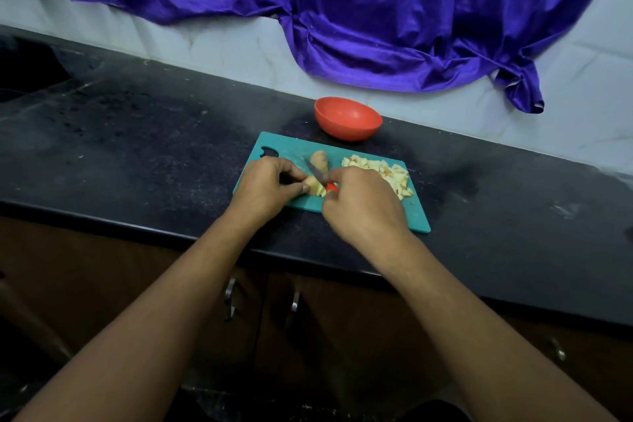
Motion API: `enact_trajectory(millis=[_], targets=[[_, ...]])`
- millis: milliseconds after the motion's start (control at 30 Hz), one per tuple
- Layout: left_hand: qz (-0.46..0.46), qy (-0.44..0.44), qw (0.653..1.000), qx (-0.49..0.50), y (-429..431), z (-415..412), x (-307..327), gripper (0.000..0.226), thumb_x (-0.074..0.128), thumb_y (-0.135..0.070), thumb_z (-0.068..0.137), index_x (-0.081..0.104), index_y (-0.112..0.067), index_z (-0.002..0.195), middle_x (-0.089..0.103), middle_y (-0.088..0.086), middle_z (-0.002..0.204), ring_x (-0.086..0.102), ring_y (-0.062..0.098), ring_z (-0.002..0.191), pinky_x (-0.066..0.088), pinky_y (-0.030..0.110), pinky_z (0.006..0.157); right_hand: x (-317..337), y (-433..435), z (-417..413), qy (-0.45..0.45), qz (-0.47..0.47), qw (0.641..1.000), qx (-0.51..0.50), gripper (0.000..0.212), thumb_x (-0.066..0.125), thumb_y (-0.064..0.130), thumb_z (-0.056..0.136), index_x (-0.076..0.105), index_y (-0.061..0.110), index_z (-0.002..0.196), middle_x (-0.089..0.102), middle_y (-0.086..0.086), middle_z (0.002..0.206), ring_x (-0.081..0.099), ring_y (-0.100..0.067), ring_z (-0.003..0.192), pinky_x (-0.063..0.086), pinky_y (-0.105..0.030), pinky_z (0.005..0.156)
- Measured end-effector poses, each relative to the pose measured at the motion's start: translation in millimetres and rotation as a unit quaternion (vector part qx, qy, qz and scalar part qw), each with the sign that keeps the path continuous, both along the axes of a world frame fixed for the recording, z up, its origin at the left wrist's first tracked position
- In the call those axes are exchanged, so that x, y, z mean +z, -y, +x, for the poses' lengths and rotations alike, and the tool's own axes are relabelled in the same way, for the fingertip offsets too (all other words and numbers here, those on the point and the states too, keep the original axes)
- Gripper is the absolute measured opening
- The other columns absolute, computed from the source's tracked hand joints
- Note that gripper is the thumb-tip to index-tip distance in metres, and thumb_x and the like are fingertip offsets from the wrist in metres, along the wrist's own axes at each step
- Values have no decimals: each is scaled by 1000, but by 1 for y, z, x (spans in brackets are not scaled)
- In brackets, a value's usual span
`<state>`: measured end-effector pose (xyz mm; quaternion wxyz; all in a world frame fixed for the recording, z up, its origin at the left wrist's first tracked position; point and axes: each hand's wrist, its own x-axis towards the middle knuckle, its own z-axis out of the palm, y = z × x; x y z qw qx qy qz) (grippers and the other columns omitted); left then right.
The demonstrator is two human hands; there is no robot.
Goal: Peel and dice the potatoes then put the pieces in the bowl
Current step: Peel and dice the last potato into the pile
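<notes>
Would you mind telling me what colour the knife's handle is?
Red: a bit of the knife handle shows in the right hand's grip, in the head view.

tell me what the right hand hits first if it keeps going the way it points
Likely the potato piece the left hand holds, just ahead of the right hand and its knife; depth unclear.

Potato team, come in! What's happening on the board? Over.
Left hand holds cut potato, right hand grips knife, mid-cut. Diced pile on board, bowl shows no pieces. One unpeeled potato behind the blade. Nothing blocking.
</notes>
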<state>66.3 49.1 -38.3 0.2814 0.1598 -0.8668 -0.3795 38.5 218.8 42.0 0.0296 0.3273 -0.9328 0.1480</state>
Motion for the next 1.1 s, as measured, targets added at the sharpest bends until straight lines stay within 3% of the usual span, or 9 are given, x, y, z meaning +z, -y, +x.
enact_trajectory(millis=[167,300,400,467,633,800,933,1033,1100], targets=[[-6,-1,1000,1,1,0,-1,12,85,-20,82,81,-25,93,76,-16,93,68,-2,94,47,10,87,-2,9,6,-30,47,998,2,54,56,26,98,47,29,151,65,-3,112,59,-23,95,52,-39,74],[-6,1,1000,0,2,-1,-2,11,84,-21,83,82,-26,92,76,-17,92,68,-2,93,50,16,90,-2,18,9,-43,95,994,-10,51,61,26,96,49,20,145,56,-2,96,53,-21,84,45,-37,65],[-3,13,1000,8,4,-3,-3,10,82,-20,85,81,-24,94,74,-19,93,65,-4,93,40,0,83,0,26,12,-60,126,990,0,50,61,26,98,47,18,145,56,-6,118,50,-20,83,43,-36,66],[-5,14,1000,11,3,-4,-4,10,82,-19,85,81,-23,94,74,-18,93,65,-4,93,38,-2,79,-3,30,12,-69,133,989,8,52,60,24,99,44,17,148,53,-8,131,53,-23,89,42,-37,68],[5,-7,1000,13,6,-6,-7,14,85,-22,82,83,-22,96,78,-13,97,68,-1,98,51,21,96,-36,26,15,-59,103,993,11,45,58,24,99,51,16,143,65,-8,114,64,-28,104,39,-36,71],[5,-8,1000,14,5,-6,-5,16,86,-21,81,83,-22,96,78,-13,97,68,0,97,51,25,96,-50,6,14,-80,77,994,22,55,50,23,102,39,20,156,69,-7,105,66,-28,94,43,-37,68],[6,2,1000,8,4,-4,-5,15,86,-22,81,83,-26,96,77,-16,95,67,-1,96,53,27,94,-34,-7,9,-14,20,999,21,44,52,26,102,55,29,145,68,-2,112,63,-21,99,55,-38,80],[8,5,1000,8,3,-2,-3,15,85,-21,82,82,-26,96,77,-16,95,67,-2,95,53,26,94,-14,-13,5,-9,-25,1000,12,40,53,25,101,62,33,139,70,1,110,61,-16,89,55,-36,74],[7,5,1000,4,3,-1,-2,15,85,-20,82,82,-27,95,77,-16,94,68,-2,94,54,26,94,-5,-11,7,-32,-30,999,16,40,53,25,100,62,32,138,70,-1,112,64,-21,94,55,-37,74]])
